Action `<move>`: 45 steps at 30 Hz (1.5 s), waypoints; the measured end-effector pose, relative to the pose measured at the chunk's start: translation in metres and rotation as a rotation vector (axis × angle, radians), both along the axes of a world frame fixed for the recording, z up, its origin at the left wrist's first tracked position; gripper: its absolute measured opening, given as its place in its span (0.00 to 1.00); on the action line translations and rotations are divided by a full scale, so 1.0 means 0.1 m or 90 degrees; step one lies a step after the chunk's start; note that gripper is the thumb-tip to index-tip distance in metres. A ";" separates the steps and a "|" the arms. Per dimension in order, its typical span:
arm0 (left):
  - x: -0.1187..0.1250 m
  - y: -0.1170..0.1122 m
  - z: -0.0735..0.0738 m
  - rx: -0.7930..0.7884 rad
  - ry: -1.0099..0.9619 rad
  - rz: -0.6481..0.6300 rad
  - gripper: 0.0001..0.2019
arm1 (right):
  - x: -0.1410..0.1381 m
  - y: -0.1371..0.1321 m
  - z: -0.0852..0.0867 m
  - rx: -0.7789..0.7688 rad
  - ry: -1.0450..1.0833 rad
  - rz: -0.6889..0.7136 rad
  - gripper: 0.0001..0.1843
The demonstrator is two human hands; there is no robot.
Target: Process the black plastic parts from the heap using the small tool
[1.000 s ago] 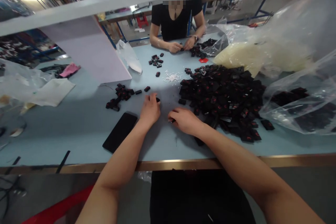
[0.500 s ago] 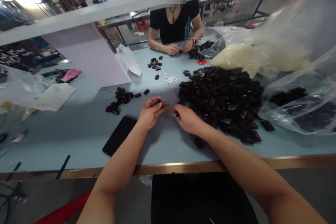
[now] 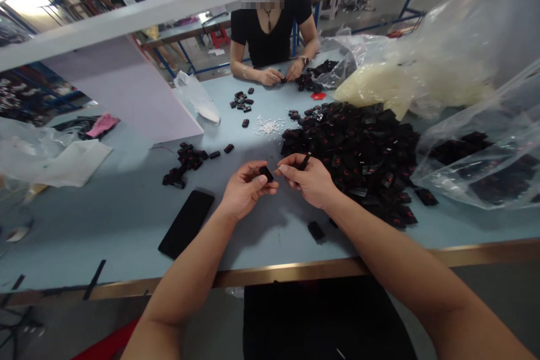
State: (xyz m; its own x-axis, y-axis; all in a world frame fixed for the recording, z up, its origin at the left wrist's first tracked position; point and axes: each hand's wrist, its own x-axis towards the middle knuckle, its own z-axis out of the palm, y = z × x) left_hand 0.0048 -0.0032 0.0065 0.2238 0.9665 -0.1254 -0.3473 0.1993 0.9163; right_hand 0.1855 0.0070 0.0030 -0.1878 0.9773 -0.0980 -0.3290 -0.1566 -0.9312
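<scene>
The left hand (image 3: 245, 191) covers part of a black piece (image 3: 266, 174); the right hand (image 3: 310, 183) hides part of a slim dark item (image 3: 305, 162). White bits (image 3: 270, 125) are too small to identify, and 1 clear bag (image 3: 506, 115) runs off my view's right edge.

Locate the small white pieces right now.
In the head view, the small white pieces lie on the tabletop beyond the left hand, just left of the large pile of black cases.

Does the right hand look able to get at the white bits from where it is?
Probably yes: the white bits lie a little beyond the right hand, and nothing visible blocks the way, though its fingers already hold a slim dark item.
</scene>
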 end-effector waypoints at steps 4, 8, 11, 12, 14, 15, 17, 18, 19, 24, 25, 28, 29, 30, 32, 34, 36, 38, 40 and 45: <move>0.04 -0.02 -0.03 0.014 -0.028 -0.011 0.21 | -0.02 -0.02 -0.01 -0.006 0.026 0.019 0.20; 0.06 -0.03 -0.05 0.021 -0.045 -0.029 0.20 | -0.05 -0.04 -0.05 -0.012 0.028 0.032 0.20; 0.07 -0.04 -0.04 0.024 -0.050 -0.039 0.19 | -0.05 -0.04 -0.08 -0.016 0.028 0.036 0.20; 0.07 -0.04 -0.04 0.025 -0.052 -0.038 0.19 | -0.05 -0.04 -0.08 -0.016 0.026 0.037 0.20; 0.07 -0.05 -0.04 0.026 -0.052 -0.036 0.19 | -0.05 -0.03 -0.08 -0.015 0.023 0.041 0.20; 0.07 -0.05 -0.05 0.025 -0.051 -0.036 0.19 | -0.05 -0.03 -0.08 -0.014 0.021 0.041 0.20; 0.07 -0.04 -0.06 0.027 -0.050 -0.035 0.19 | -0.05 -0.04 -0.08 -0.011 0.015 0.039 0.21; 0.07 -0.04 -0.06 0.029 -0.051 -0.034 0.19 | -0.05 -0.04 -0.08 -0.009 0.012 0.037 0.21; 0.07 -0.04 -0.07 0.031 -0.051 -0.034 0.18 | -0.05 -0.04 -0.08 -0.007 0.009 0.036 0.20; 0.06 -0.04 -0.09 0.040 -0.046 -0.038 0.17 | -0.05 -0.03 -0.09 0.004 0.007 0.041 0.19; 0.06 -0.04 -0.09 0.041 -0.044 -0.038 0.18 | -0.05 -0.03 -0.09 0.007 0.007 0.041 0.19; 0.06 -0.04 -0.10 0.040 -0.040 -0.036 0.18 | -0.05 -0.03 -0.09 0.011 0.002 0.040 0.19; 0.06 -0.04 -0.10 0.039 -0.039 -0.035 0.18 | -0.05 -0.03 -0.09 0.012 -0.001 0.039 0.19; 0.05 -0.04 -0.10 0.038 -0.038 -0.035 0.19 | -0.04 -0.03 -0.08 0.013 -0.004 0.040 0.19; 0.05 -0.04 -0.09 0.037 -0.035 -0.033 0.18 | -0.04 -0.04 -0.08 0.013 -0.010 0.040 0.19; 0.05 -0.04 -0.09 0.038 -0.032 -0.031 0.18 | -0.04 -0.04 -0.07 0.013 -0.012 0.042 0.20; 0.06 -0.04 -0.09 0.039 -0.031 -0.030 0.18 | -0.03 -0.04 -0.07 0.014 -0.011 0.042 0.20; 0.06 -0.04 -0.09 0.040 -0.033 -0.030 0.18 | -0.03 -0.04 -0.06 0.016 -0.009 0.039 0.20; 0.06 -0.04 -0.09 0.040 -0.033 -0.030 0.18 | -0.03 -0.04 -0.06 0.019 -0.011 0.037 0.20; 0.06 -0.04 -0.09 0.036 -0.026 -0.028 0.19 | -0.04 -0.04 -0.07 0.020 -0.019 0.034 0.20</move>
